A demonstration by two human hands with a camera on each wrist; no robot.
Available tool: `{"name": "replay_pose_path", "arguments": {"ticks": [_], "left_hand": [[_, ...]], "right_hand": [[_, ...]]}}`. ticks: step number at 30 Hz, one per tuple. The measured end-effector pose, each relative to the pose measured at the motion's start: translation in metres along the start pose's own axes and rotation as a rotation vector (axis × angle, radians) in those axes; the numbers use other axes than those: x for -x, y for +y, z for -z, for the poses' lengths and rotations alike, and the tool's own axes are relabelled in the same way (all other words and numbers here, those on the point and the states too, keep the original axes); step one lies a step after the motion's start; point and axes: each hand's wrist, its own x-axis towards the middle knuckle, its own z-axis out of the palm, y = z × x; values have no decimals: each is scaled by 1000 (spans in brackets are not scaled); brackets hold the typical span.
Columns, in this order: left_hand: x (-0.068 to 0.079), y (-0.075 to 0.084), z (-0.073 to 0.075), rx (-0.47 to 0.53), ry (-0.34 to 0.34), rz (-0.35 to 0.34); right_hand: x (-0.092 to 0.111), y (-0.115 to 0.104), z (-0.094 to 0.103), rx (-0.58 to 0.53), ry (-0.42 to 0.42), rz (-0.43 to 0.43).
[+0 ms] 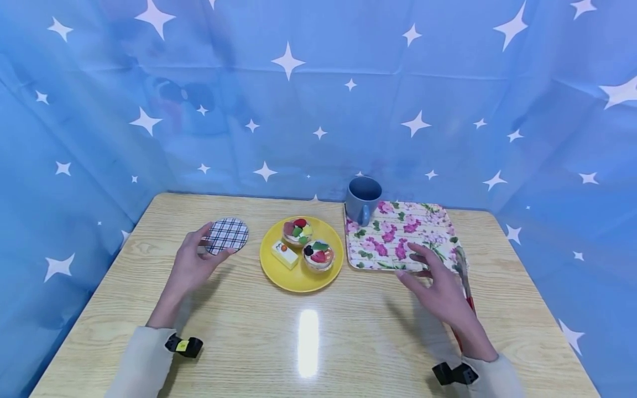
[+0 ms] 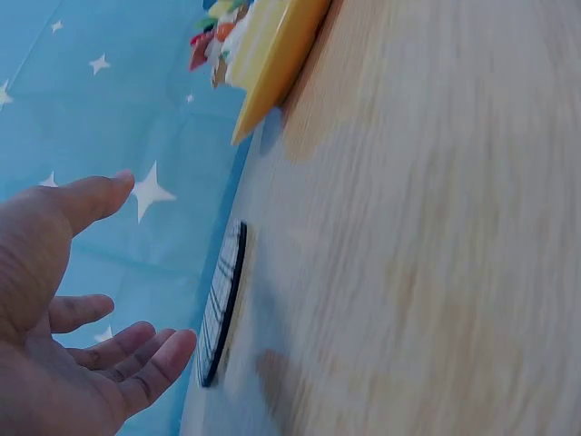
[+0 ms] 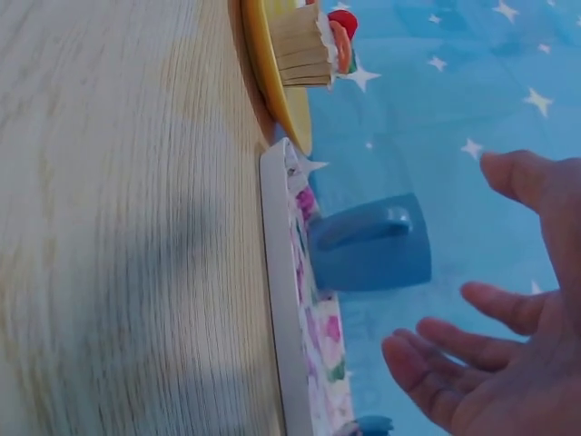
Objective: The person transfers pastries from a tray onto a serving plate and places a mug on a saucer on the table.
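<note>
In the head view my left hand (image 1: 191, 269) hovers beside a round plaid coaster (image 1: 229, 236), thumb and fingers spread around its near side. The left wrist view shows a gap between those relaxed fingers and the coaster (image 2: 221, 309). My right hand (image 1: 442, 293) is held over the near right part of a floral tray (image 1: 367, 258), its fingers loosely parted and holding nothing. On the tray's far left corner stands a blue-grey mug (image 1: 359, 205), handle toward me. The right wrist view has this mug (image 3: 372, 250) beyond the right fingers.
Between the hands, a yellow plate (image 1: 298, 284) bears two fruit-topped cupcakes (image 1: 318, 257) and a small cake slice (image 1: 285, 254). A red-handled utensil (image 1: 470, 301) lies at the tray's right edge, partly hidden by the right forearm. A blue star-patterned curtain (image 1: 318, 99) surrounds the wooden table (image 1: 249, 342).
</note>
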Motion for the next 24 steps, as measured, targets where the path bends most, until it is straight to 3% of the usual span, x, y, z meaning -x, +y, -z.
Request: {"name": "replay_pose_path", "arguments": {"ticks": [8,24], "left_hand": [[-5,-14,11,-47,-40,33],[-26,-32,20,-86,-100,80]], "right_hand": [[-14,3,-8,-56,-2,36],[-49,-5,-16,-150,-53,17]]}}
